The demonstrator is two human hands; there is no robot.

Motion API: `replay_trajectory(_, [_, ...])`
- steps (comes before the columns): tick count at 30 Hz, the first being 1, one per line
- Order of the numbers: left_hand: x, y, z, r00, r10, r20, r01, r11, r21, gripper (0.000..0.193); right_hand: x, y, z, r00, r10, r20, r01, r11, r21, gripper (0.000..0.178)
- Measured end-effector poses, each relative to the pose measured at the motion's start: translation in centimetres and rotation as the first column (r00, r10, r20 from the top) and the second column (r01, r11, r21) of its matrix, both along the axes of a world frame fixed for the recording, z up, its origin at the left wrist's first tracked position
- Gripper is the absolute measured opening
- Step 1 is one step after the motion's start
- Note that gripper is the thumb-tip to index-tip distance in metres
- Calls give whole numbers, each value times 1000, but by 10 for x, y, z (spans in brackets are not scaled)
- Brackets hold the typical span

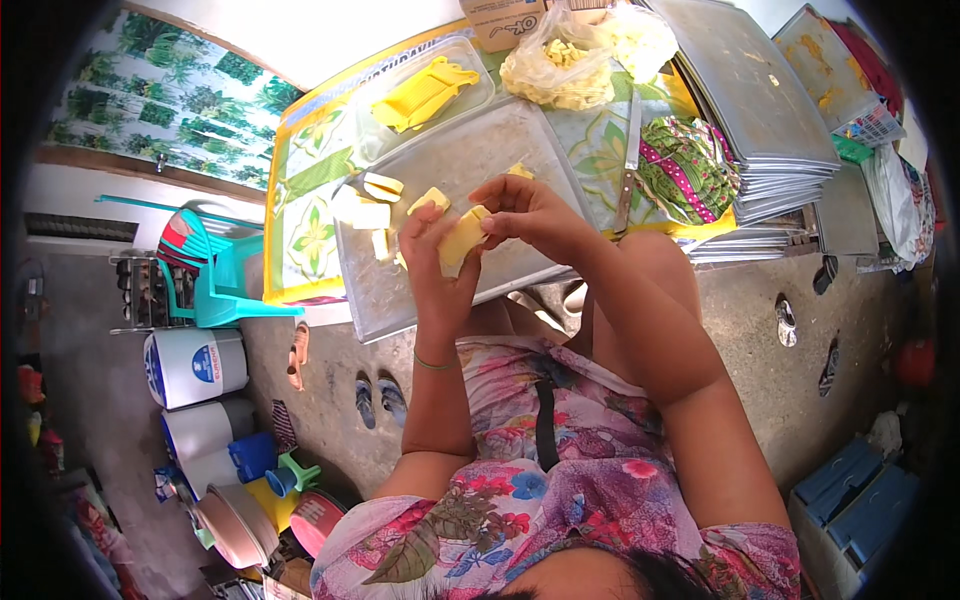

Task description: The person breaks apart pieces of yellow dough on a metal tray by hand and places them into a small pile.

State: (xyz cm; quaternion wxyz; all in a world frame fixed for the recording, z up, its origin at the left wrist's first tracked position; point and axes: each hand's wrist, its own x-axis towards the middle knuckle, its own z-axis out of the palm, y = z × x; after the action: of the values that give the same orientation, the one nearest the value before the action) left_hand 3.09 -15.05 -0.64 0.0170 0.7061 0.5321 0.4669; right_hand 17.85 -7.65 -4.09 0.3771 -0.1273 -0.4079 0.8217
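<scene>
Above a worn metal tray [480,140], my left hand [432,255] holds a pale yellow rectangular block [460,238] between thumb and fingers. My right hand [530,215] pinches the block's upper right edge with its fingertips. Left of my hands, several similar yellow pieces [370,215] lie on the tray, and another piece [520,171] is partly hidden behind my right hand. Beyond the tray, a clear plastic tub [484,88] contains thin, bright yellow sheets [425,92]. Whether the block is wrapped is too small to tell.
Clear bags [560,80] of small yellow pieces stand at the table's back. To the right lie a long knife [629,165], a bundled green and pink cloth [690,170] and a tall stack of metal trays [765,90]. A turquoise chair [215,285] stands left.
</scene>
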Motion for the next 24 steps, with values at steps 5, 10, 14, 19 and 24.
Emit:
replay_trajectory(5, [-5,3,-12,633,-67,772,339,920,-198,40,0,3,-4,997,-77,2,76,994,75,41])
replay_trajectory(10, [-16,5,-22,463,17,886,398,889,-225,30,-1,1,-3,999,-24,-34,21,996,-83,40])
replay_trajectory(14, [-15,3,-20,525,58,849,369,884,-288,25,-1,2,1,999,4,-43,-13,980,-200,41])
replay_trajectory(19, [-9,2,-16,486,35,873,420,866,-269,26,-5,2,-11,987,-52,154,57,998,-25,38])
replay_trajectory(24, [-5,3,-16,505,67,861,409,859,-307,30,-5,2,-15,989,-60,134,70,995,-71,47])
